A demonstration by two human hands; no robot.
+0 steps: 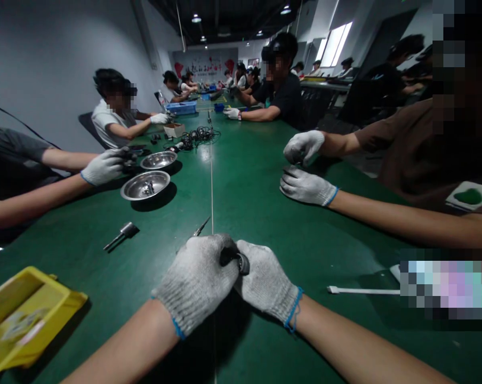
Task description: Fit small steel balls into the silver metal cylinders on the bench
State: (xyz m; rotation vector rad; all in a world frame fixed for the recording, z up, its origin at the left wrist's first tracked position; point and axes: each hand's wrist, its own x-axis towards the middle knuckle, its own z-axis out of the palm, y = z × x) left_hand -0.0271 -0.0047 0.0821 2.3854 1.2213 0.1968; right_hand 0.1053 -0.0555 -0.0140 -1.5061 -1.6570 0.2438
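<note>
My left hand and my right hand, both in white knitted gloves with blue cuffs, meet low in the middle above the green table. Between their fingers is a small dark round part with a ring-like end; the gloves cover the rest of it. Fingers of both hands are closed around this part. Just beyond my left hand, a thin pointed metal tool lies partly hidden. Farther left rests a metal cylinder with a thin shank.
A yellow bin stands at lower left. Two steel bowls sit beyond it, one holding small metal parts. Tangled black cables lie farther back. A white cable is at right. Co-workers' gloved hands work on both sides.
</note>
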